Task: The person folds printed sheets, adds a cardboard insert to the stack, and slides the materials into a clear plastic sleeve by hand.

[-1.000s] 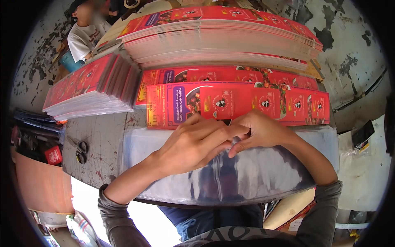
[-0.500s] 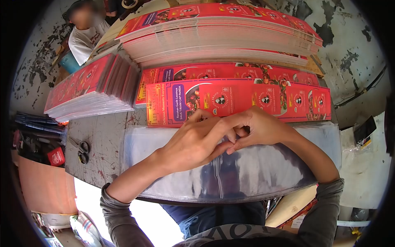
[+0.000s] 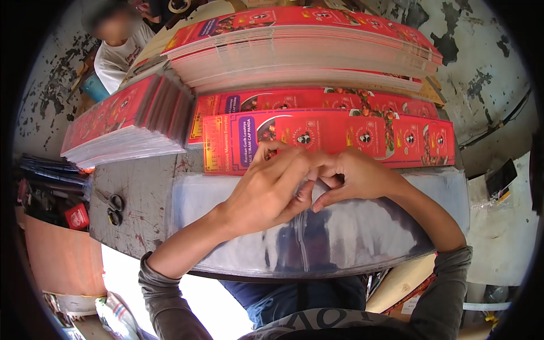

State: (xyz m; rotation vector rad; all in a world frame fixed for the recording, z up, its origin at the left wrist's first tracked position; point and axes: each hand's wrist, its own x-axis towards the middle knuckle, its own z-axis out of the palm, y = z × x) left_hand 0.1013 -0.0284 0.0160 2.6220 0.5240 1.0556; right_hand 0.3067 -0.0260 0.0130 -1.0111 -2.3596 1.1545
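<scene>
My left hand [image 3: 272,190] and my right hand [image 3: 360,178] meet above a stack of clear plastic sleeves [image 3: 362,235]. The fingers of both hands are bent and touch each other; whatever may be between them is too small or hidden to name. Just beyond the hands lies a long red printed sheet [image 3: 334,136], partly covered by my left fingers. Another red sheet [image 3: 215,106] lies behind it, partly overlapped.
A tall stack of red printed sheets [image 3: 306,51] stands at the back. Bundled sheets [image 3: 124,124] lie at the left, with scissors [image 3: 115,209] on the grey table [image 3: 139,187]. A person [image 3: 116,48] is at the upper left.
My left hand's fingers have shifted and its thumb has drawn slightly away from my right thumb. My right hand stays nearly in place. The person at the upper left has leaned slightly.
</scene>
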